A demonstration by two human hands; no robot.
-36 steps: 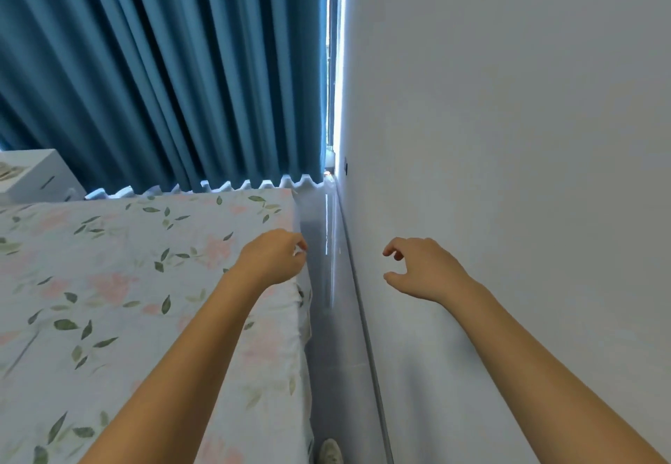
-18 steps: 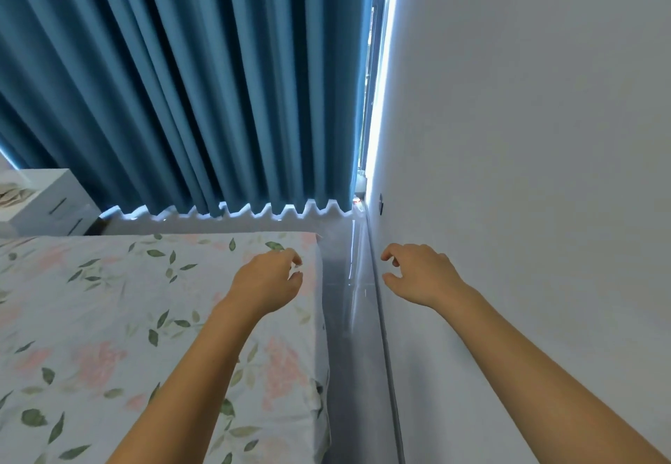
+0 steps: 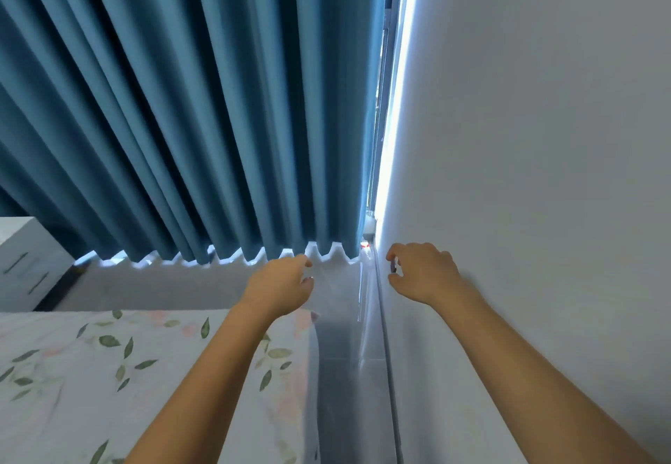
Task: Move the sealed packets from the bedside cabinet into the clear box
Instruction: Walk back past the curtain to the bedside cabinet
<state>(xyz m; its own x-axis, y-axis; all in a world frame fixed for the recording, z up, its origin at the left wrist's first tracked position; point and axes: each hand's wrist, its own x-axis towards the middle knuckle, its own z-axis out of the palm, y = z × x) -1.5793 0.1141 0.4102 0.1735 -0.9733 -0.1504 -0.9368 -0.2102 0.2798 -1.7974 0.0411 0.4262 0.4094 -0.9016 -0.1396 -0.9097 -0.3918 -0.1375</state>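
A white bedside cabinet [image 3: 25,263] with two drawers stands at the far left edge, only partly in view, its top cut off. No sealed packets and no clear box are visible. My left hand [image 3: 279,285] is held out over the far right corner of the bed, fingers loosely curled and holding nothing. My right hand [image 3: 423,273] hovers close to the white wall, fingers curled apart and empty.
A bed with a floral sheet [image 3: 109,372] fills the lower left. Blue curtains [image 3: 181,100] hang across the back. A white wall [image 3: 526,136] closes the right side. A narrow grey floor strip [image 3: 348,372] runs between the bed and the wall.
The view has moved forward and tilted up: the bed has dropped lower in frame, and the curtains and floor beyond it fill more. Both hands stay empty and raised.
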